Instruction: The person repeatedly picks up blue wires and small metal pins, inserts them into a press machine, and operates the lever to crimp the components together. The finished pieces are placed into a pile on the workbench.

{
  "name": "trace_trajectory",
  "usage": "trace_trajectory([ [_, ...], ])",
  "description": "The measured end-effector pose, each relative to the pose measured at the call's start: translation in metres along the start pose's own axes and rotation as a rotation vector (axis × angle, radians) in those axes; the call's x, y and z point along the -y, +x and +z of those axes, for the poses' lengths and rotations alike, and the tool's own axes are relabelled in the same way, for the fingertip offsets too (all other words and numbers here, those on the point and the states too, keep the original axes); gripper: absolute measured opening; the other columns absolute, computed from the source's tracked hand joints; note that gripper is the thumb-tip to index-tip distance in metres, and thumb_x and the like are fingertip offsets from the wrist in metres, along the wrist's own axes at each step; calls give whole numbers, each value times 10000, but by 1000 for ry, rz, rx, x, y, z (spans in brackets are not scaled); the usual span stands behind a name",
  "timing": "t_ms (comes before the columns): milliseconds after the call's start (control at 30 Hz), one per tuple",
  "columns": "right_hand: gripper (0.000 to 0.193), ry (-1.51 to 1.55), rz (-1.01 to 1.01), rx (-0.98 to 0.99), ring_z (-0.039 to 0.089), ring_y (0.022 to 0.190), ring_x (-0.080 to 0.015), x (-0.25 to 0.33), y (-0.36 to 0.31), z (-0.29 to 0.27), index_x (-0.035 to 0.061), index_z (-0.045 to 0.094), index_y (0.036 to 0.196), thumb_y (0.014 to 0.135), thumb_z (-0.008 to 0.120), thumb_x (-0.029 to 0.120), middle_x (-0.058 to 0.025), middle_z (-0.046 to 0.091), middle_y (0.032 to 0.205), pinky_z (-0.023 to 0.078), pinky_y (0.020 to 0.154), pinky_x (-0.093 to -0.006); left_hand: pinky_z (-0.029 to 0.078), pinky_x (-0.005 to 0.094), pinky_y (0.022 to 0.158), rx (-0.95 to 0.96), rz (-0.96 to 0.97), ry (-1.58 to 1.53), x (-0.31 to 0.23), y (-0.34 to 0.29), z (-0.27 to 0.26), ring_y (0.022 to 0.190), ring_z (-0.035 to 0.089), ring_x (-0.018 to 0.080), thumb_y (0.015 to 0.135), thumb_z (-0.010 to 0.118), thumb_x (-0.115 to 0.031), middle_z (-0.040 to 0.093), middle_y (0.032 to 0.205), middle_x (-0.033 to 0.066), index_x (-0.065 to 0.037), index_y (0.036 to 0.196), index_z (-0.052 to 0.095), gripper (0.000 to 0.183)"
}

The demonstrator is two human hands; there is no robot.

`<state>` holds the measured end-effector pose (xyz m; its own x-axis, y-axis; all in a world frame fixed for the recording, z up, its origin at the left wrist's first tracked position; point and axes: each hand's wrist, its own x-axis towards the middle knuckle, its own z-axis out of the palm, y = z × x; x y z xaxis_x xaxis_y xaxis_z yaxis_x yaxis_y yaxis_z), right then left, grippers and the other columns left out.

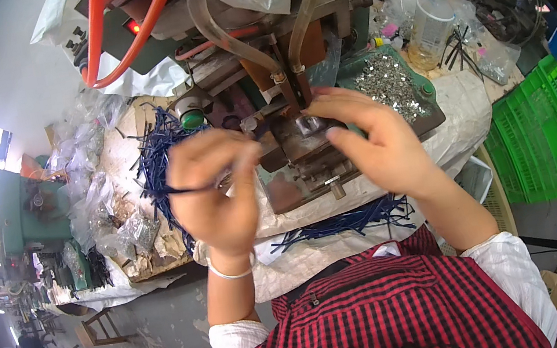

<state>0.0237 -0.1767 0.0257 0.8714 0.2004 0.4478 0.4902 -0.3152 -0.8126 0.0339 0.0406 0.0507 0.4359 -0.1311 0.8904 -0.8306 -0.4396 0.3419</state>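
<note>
My left hand (215,193), smeared by motion, is raised just left of a press's work area. Its thumb and fingers are bent toward each other, and a thin dark blue strand (181,190), like a short wire, runs across it. My right hand (384,137) reaches in from the right. Its thumb and fingers are apart on either side of the small metal die (311,124) under the press's two upright rods (297,89); whether a fingertip touches the metal I cannot tell. Nothing shows in this hand.
Many dark blue strands (158,147) lie left of the press; others (350,221) rest on the cloth in front. A green tray (427,89) holds small silvery pieces. Orange hose (155,20) loops above. Plastic bags (86,200), a clear jug (428,28) and green crates (540,135) flank the bench.
</note>
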Motion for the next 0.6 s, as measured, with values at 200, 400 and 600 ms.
trace_trajectory([
  [200,245,-1017,238,-278,525,1281,-399,-105,-38,-41,19,733,1017,804,728,138,-229,638,1219,449,1014,-491,520,275,552,245,288,157,-21,-30,42,667,662,165,721,721,-48,710,948,116,-22,944,722,225],
  [400,130,-613,180,-439,596,1163,-389,-124,-29,-52,76,760,909,796,740,136,-178,657,1199,474,977,-456,469,272,486,283,321,192,-12,-33,45,597,625,153,711,829,-32,720,911,68,-67,920,730,234],
  [600,183,-1004,-79,-213,547,1236,-314,-122,-20,-24,146,735,968,795,742,204,-101,629,1246,502,812,-470,465,265,486,282,321,204,-12,-33,47,603,636,137,723,763,-72,718,923,66,-63,909,731,189],
])
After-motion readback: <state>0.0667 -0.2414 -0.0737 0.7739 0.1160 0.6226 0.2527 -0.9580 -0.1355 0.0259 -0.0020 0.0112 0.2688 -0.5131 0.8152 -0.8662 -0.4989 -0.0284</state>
